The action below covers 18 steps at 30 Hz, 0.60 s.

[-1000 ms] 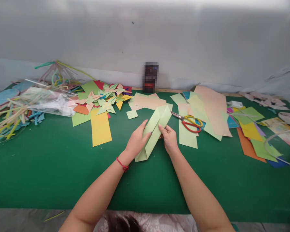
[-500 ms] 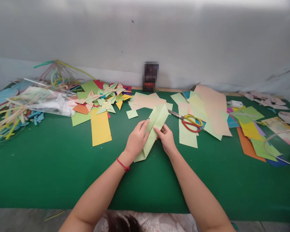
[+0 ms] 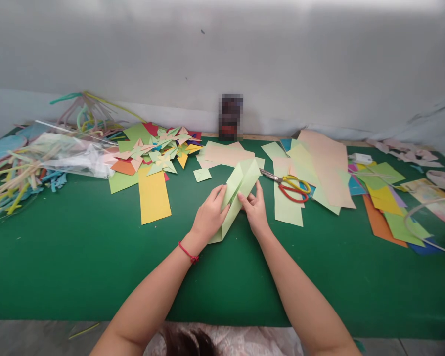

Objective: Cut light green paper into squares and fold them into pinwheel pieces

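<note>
Between my hands, tilted above the green table, is a folded sheet of light green paper (image 3: 241, 193) with a long crease gaping along its middle. My left hand (image 3: 210, 210) holds its left side, fingers lying over the edge. On the right side my right hand (image 3: 254, 207) grips it, thumb on top and the other fingers partly hidden beneath. Just right of the paper lie scissors (image 3: 287, 185) with one red and one yellow handle. A small folded green square (image 3: 202, 175) rests beyond my left hand.
Folded paper stars (image 3: 163, 160) lie in a pile at the back left, with a yellow sheet (image 3: 155, 198) in front. Plastic bags and coloured strips (image 3: 22, 178) fill the far left. Paper sheets (image 3: 326, 168) and a white cable (image 3: 410, 222) lie to the right. A pixelated dark object (image 3: 230, 117) stands against the wall.
The folded paper has bowed, its middle crease opening wider. My right hand's fingers have spread a little upward along its right edge. My left hand has barely moved.
</note>
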{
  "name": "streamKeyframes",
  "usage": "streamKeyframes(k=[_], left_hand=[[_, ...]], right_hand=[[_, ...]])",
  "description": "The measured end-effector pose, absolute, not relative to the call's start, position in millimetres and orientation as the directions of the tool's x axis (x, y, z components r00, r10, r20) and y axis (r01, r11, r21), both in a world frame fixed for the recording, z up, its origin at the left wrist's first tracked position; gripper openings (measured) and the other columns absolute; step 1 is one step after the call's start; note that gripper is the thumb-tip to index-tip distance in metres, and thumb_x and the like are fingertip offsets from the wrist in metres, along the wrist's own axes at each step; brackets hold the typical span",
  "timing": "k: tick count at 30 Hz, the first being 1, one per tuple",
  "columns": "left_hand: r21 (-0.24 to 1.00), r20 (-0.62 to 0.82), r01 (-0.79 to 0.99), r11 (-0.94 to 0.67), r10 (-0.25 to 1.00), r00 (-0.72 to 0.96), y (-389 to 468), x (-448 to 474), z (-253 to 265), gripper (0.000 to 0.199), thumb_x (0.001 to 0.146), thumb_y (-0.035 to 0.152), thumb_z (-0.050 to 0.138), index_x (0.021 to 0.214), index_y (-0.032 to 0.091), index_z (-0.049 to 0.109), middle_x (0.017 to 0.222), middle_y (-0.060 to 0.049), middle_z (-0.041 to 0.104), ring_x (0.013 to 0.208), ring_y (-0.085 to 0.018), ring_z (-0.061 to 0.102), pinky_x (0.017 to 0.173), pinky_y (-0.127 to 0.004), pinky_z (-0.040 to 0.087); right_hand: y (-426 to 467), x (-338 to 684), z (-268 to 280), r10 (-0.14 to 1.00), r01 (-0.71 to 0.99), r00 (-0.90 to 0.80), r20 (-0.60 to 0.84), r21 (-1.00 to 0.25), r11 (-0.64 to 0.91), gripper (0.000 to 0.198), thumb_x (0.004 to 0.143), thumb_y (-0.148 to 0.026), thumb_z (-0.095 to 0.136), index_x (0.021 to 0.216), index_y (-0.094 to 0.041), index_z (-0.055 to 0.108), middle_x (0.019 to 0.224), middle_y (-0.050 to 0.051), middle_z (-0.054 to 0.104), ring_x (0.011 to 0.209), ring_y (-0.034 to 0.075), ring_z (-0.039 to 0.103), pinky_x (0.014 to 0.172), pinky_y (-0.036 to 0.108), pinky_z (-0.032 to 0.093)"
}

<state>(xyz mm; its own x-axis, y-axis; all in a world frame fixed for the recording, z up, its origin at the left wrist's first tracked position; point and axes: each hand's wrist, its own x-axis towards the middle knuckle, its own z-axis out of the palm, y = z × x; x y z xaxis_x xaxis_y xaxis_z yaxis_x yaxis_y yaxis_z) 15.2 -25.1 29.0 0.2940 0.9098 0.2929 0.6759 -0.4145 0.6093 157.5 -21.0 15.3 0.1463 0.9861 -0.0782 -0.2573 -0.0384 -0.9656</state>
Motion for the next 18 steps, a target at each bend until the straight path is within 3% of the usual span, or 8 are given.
streamKeyframes(k=[7,12,15,18], left_hand=[[0.627,0.309,0.643,-0.44,0.898,0.314,-25.3,15.5,29.8,0.049,0.087,0.02,0.045,0.134,0.023,0.034,0.134,-0.008,0.044,0.121,-0.02,0.045,0.099,-0.033,0.041],[0.645,0.32,0.616,-0.451,0.892,0.318,-24.5,14.8,30.2,0.047,0.086,0.016,0.044,0.132,0.021,0.034,0.133,-0.008,0.045,0.123,-0.019,0.042,0.102,-0.035,0.038],[0.655,0.324,0.602,-0.456,0.89,0.322,-24.0,14.5,29.8,0.047,0.086,0.016,0.044,0.132,0.02,0.035,0.133,-0.008,0.046,0.123,-0.018,0.042,0.104,-0.034,0.036],[0.671,0.315,0.591,-0.447,0.894,0.319,-24.0,14.2,30.0,0.047,0.086,0.016,0.044,0.132,0.02,0.034,0.133,-0.008,0.046,0.123,-0.018,0.043,0.103,-0.033,0.036]], right_hand=[[-25.6,150.0,14.6,0.988,-0.196,0.147,-0.039,-0.981,-0.009,0.09,0.071,-0.04,0.065,0.142,-0.028,0.01,0.117,0.009,0.059,0.097,0.022,0.06,0.073,0.032,0.054],[-24.7,153.3,8.5,0.968,-0.116,0.245,-0.055,-0.993,-0.027,0.097,0.071,-0.041,0.064,0.143,-0.029,0.0,0.099,0.005,0.06,0.069,0.015,0.058,0.047,0.022,0.049],[-23.6,156.2,6.1,0.954,-0.074,0.298,-0.034,-0.997,-0.012,0.097,0.072,-0.04,0.063,0.143,-0.031,-0.003,0.088,0.0,0.055,0.058,0.011,0.053,0.045,0.022,0.048],[-24.0,156.2,5.5,0.953,0.001,0.303,-0.004,-1.0,-0.004,0.098,0.072,-0.04,0.062,0.143,-0.033,-0.004,0.095,0.002,0.052,0.058,0.011,0.053,0.047,0.023,0.05]])
